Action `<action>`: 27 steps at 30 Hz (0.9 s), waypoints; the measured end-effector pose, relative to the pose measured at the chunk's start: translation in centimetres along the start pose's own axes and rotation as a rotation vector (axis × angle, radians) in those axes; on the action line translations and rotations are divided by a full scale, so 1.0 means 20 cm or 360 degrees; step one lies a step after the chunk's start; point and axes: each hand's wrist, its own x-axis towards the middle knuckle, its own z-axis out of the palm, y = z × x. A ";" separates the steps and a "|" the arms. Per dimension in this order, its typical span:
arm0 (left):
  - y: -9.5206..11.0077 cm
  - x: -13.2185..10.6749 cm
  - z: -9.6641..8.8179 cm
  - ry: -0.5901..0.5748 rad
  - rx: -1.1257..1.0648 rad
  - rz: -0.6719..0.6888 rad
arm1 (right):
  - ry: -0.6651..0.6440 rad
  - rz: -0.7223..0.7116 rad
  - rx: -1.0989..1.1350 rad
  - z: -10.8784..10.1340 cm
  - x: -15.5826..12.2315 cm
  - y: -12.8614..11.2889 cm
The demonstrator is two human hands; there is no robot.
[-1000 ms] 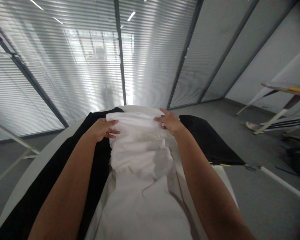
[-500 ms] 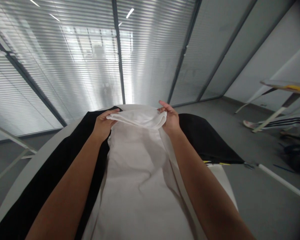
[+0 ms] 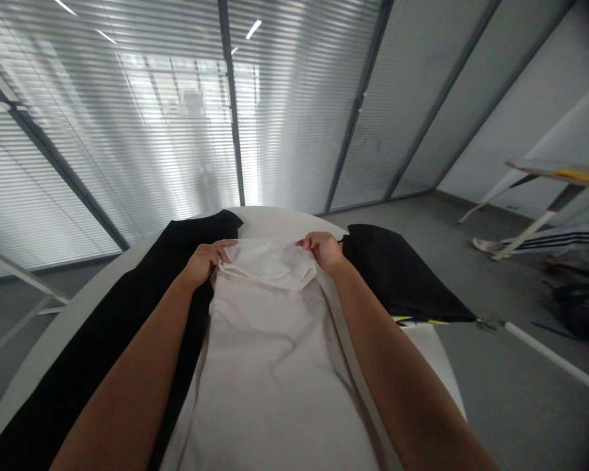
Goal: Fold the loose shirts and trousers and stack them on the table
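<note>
A long white garment lies stretched away from me on the round white table, and I cannot tell which kind it is. Its far end is turned back toward me as a flat fold. At the fold's left corner my left hand pinches the cloth between thumb and fingers. The right corner is held by my right hand, fingers curled together on the edge. Under and beside my left forearm spreads a black garment.
A black fabric item with yellow trim lies on the right of the white table. Blinds stand behind. At right are another table and a person's striped trouser leg.
Both hands have come down and closer to me, laying the raised far end of the white garment flat as a fold. My right hand's extended fingers have curled in.
</note>
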 end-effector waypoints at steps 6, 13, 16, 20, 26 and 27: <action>-0.05 0.04 0.04 0.0391 -0.0083 -0.0220 | 0.0222 0.0198 -0.0406 0.05 0.03 0.09; -0.06 0.08 0.07 0.0362 0.0771 -0.0195 | -0.0006 -0.0144 -0.1447 0.15 0.00 0.09; -0.07 0.07 0.07 0.0416 0.0592 -0.0115 | -0.0043 -0.0330 -0.1511 0.17 -0.01 0.04; -0.12 0.07 0.04 0.0506 0.0392 -0.0097 | 0.0133 -0.0267 -0.1438 0.13 -0.01 -0.03; -0.08 0.08 0.05 0.0396 0.1343 -0.0039 | 0.0176 -0.0106 -0.1967 0.13 -0.05 -0.01; -0.05 0.08 0.08 0.0368 0.1493 -0.0003 | 0.0188 -0.0191 -0.2041 0.16 -0.06 0.00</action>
